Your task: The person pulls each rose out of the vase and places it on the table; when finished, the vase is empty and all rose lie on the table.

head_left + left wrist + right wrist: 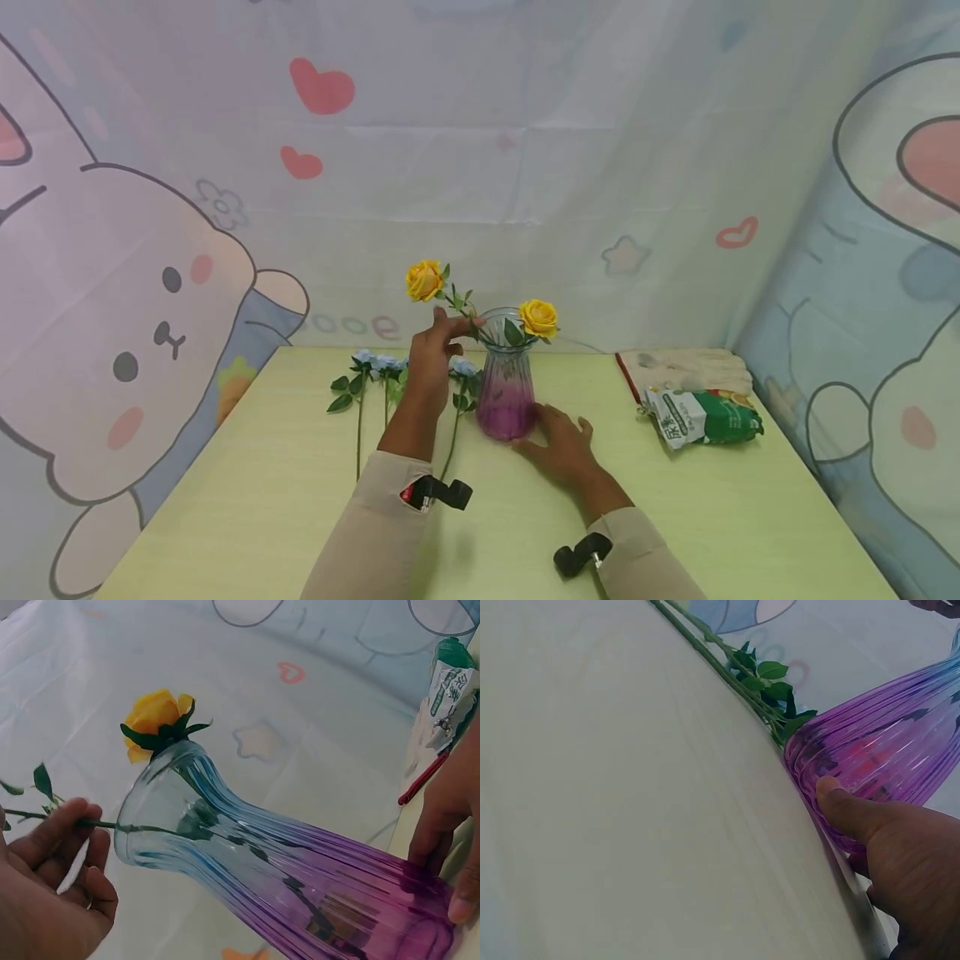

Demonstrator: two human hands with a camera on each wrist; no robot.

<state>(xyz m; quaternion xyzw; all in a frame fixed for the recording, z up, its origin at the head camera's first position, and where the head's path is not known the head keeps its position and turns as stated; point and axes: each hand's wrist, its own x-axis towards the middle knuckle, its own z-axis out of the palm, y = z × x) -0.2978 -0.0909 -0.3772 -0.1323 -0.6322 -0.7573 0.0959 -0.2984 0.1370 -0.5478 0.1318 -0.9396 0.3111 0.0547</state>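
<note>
A ribbed glass vase [506, 392], blue-clear at the top and purple at the base, stands upright on the table. My left hand [431, 354] is at its rim and pinches the stem of a yellow rose [424, 281], whose bloom leans out to the left. In the left wrist view that stem [101, 823] runs over the rim and into the glass. A second yellow rose [538, 318] is in the vase, its bloom resting at the right of the mouth. Low at the base, my right hand [561, 450] holds the vase between thumb [840, 801] and fingers.
Several light blue flowers [385, 363] with long green stems lie left of the vase, partly behind my left arm. At the back right are a pale cloth glove [686, 369] with a red edge and a green-and-white packet [701, 417]. A printed curtain [525, 167] hangs behind the table [247, 500].
</note>
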